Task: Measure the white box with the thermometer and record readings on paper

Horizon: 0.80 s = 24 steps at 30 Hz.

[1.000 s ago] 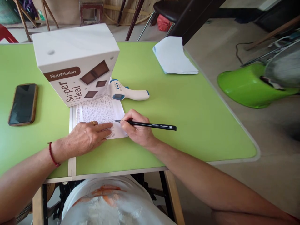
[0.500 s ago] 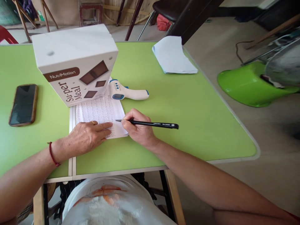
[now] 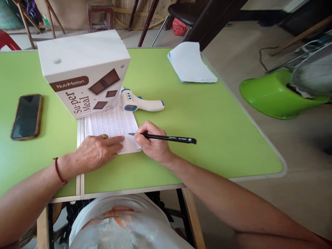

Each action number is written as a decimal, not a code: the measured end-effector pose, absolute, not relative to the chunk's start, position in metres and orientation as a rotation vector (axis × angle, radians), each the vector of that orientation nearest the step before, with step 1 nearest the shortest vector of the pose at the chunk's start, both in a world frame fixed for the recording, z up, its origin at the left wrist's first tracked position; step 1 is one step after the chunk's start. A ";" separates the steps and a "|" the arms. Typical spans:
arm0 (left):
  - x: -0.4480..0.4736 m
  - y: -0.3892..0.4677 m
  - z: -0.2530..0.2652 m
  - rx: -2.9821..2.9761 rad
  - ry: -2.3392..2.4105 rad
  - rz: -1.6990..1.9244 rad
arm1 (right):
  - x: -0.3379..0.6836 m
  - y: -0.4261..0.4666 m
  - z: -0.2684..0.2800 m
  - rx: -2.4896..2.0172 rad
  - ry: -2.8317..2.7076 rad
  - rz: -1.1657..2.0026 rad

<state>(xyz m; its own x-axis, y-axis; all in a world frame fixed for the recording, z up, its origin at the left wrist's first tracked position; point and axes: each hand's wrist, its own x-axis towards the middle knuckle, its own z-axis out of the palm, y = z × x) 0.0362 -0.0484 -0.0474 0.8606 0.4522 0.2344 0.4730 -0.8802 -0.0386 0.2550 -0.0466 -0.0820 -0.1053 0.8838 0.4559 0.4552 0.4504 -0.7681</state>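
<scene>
My right hand [image 3: 153,142] is closed round a black pen [image 3: 172,138], whose tip points left and rests on or just over the sheet. Lines of handwriting fill most of the white paper [image 3: 110,125]. Across its lower left part lies my left hand [image 3: 95,152], flat, with fingers stretched out and a ring on one of them. A white NutriMotion box [image 3: 85,71] stands at the paper's far edge and hides part of it. Just beyond my right hand, a white and blue infrared thermometer [image 3: 141,103] lies on its side, close to the box.
On the green table [image 3: 207,124], a phone [image 3: 26,117] lies at the left and a folded stack of paper [image 3: 193,63] at the far right corner. A green plastic stool or chair [image 3: 275,95] stands on the floor at the right. Behind the table is a dark stool [image 3: 185,13].
Both hands keep nearly the same places, and the pen is still held at the paper. The whole view has shifted very slightly.
</scene>
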 end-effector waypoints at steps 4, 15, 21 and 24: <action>0.037 -0.049 -0.047 -2.940 -0.736 -0.322 | 0.255 -0.046 -0.082 -1.140 -1.740 0.571; 0.036 -0.049 -0.049 -2.978 -0.769 -0.300 | 0.260 -0.046 -0.078 -1.138 -1.691 0.345; 0.031 -0.046 -0.039 -3.065 -0.820 -0.736 | 0.265 -0.038 -0.082 -1.049 -1.889 0.152; 0.019 -0.036 -0.027 -2.544 -1.086 -1.364 | 0.266 -0.035 -0.088 -1.133 -1.953 0.069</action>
<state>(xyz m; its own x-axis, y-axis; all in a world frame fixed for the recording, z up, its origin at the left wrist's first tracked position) 0.0191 -0.0356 -0.0271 0.3612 0.5548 0.7495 0.6059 -0.7506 0.2636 0.2665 -0.0353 -0.0884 -0.2237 0.7326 0.6428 0.6857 0.5870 -0.4304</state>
